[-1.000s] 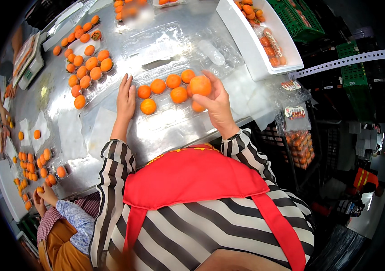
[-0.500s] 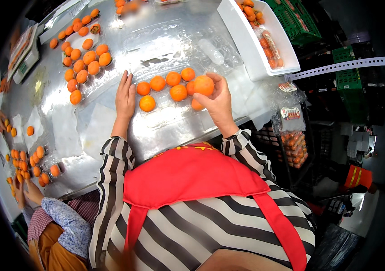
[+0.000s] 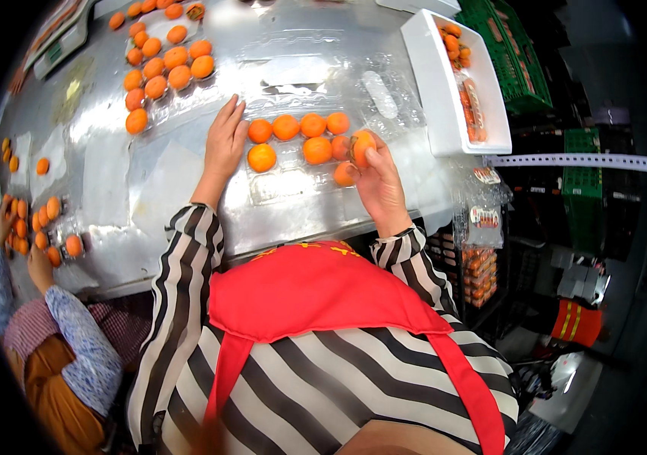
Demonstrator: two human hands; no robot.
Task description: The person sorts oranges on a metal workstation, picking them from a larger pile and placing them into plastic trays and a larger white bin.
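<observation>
Orange fruit (image 3: 362, 146) gripped in right hand (image 3: 379, 182) | left hand (image 3: 223, 144) flat, open, at nine o'clock of clear tray (image 3: 293, 182) | steel table (image 3: 187, 174)

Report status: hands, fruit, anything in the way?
Left hand flat on clear tray beside orange fruits. Right hand grips one orange fruit at tray's right end. White crate right, apart. Nothing blocking.
</observation>
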